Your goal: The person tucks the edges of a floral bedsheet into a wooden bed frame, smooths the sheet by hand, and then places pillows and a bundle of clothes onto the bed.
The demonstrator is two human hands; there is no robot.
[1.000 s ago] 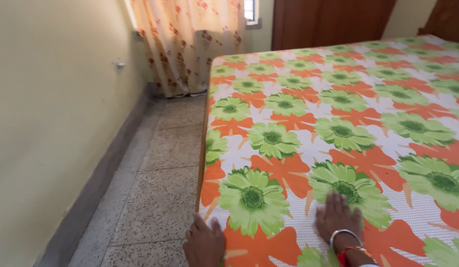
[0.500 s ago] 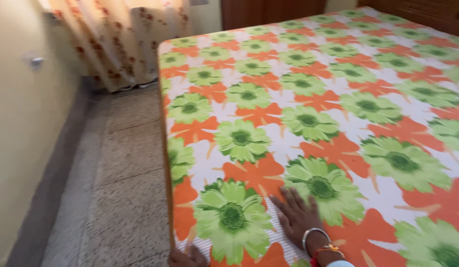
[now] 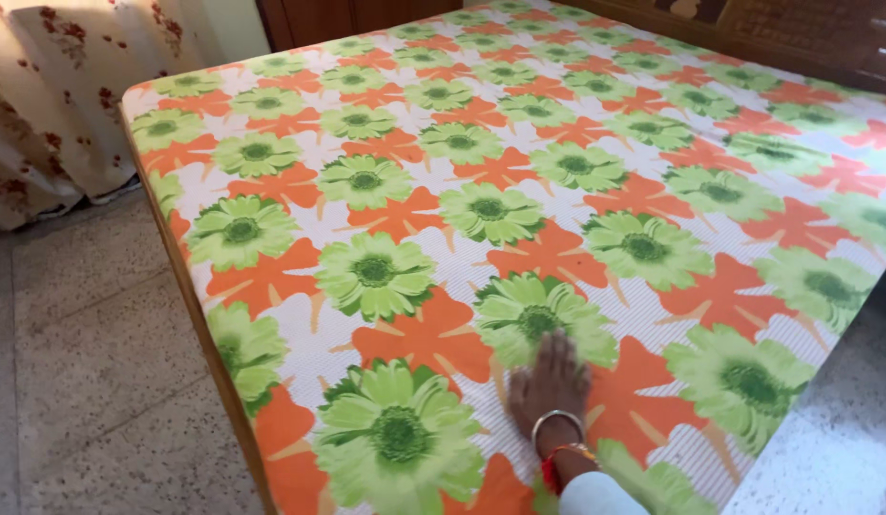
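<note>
My right hand (image 3: 550, 380) lies flat, palm down, on a bedsheet (image 3: 462, 191) printed with green and orange flowers on white. The sheet covers a mattress on a wooden bed. The fingers rest close together on a green flower near the bed's front end. A silver bangle and a red and gold bangle ring the wrist, above a light sleeve. My left hand is out of view. The sheet hangs over the bed's left side above the wooden bed frame (image 3: 209, 348).
A speckled stone floor (image 3: 90, 362) runs along the bed's left side and shows again at the lower right. A cream curtain (image 3: 52, 105) with red flowers hangs at the far left. A dark wooden headboard (image 3: 805, 33) stands at the far right.
The view has swung right and lower, so the wall has left the frame. My left hand, earlier at the sheet's corner, has dropped out of view. My right hand stays flat on the sheet.
</note>
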